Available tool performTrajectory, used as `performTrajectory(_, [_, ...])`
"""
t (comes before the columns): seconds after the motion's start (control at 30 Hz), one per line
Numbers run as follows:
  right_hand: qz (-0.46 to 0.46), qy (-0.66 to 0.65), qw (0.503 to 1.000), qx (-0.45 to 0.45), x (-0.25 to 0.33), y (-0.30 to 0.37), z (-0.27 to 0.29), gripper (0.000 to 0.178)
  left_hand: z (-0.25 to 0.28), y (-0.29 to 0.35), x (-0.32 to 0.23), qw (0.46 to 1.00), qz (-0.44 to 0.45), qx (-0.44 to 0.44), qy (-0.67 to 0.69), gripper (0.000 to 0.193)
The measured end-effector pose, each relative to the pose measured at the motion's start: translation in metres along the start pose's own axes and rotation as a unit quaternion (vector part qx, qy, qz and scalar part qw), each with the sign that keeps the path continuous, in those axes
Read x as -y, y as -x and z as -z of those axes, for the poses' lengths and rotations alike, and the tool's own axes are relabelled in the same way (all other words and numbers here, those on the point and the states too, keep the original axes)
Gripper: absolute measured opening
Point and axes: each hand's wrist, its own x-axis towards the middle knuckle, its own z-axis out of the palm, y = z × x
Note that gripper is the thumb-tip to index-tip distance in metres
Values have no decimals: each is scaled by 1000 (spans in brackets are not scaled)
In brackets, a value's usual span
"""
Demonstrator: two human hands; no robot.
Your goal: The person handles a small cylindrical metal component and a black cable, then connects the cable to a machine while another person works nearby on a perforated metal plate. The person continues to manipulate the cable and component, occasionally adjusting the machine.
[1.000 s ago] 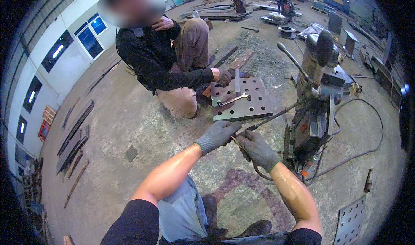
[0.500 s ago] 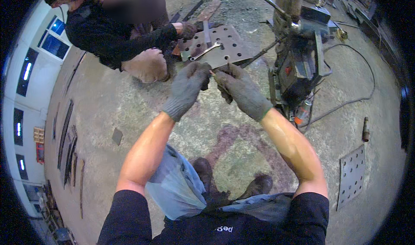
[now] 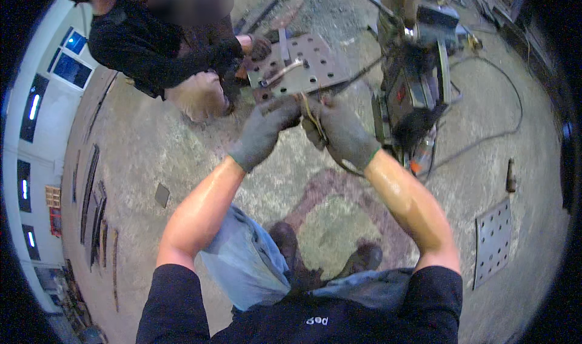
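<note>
My left hand [image 3: 267,125], in a grey glove, is closed with its fingertips pinched right beside my right hand. My right hand [image 3: 345,131], gloved alike, closes on a thin yellowish-brown cord [image 3: 311,116] that bends down across its fingers. Part of the cord passes behind the right hand and shows again near the wrist. Whether the left fingertips also grip the cord is hidden. Just beyond both hands lies a steel plate with round holes [image 3: 336,71], and a wrench [image 3: 284,74] rests on it, blurred.
A crouching co-worker [image 3: 163,53] at far left has a gloved hand [image 3: 260,48] at the plate's edge. A drilling machine [image 3: 412,83] stands to the right, its cable [image 3: 522,101] looping over the floor. Another perforated plate [image 3: 492,241] lies at right; dark metal bars [image 3: 91,192] lie at left.
My hands have shifted slightly, and the right one has turned. More of the cord now shows, curving down over the right hand. The view has moved a little.
</note>
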Motion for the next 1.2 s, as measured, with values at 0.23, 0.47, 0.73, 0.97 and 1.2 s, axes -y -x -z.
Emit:
performTrajectory(0.23, [48,80,995,-17,-10,-15,-8,32,7,-10,21,994,-13,16,109,31])
performTrajectory(0.47, [145,340,917,-151,1,-31,15,50,-4,-20,11,990,87,6,112,26])
performTrajectory(0.73, [103,429,897,7,15,-17,24,39,-4,-4,9,991,121,57,-16,23])
performTrajectory(0.97, [120,486,858,114,28,-11,29,36,-3,-12,27,982,100,55,-148,24])
performTrajectory(1.2, [103,471,868,116,29,-5,26,27,-14,-6,26,984,49,70,-158,30])
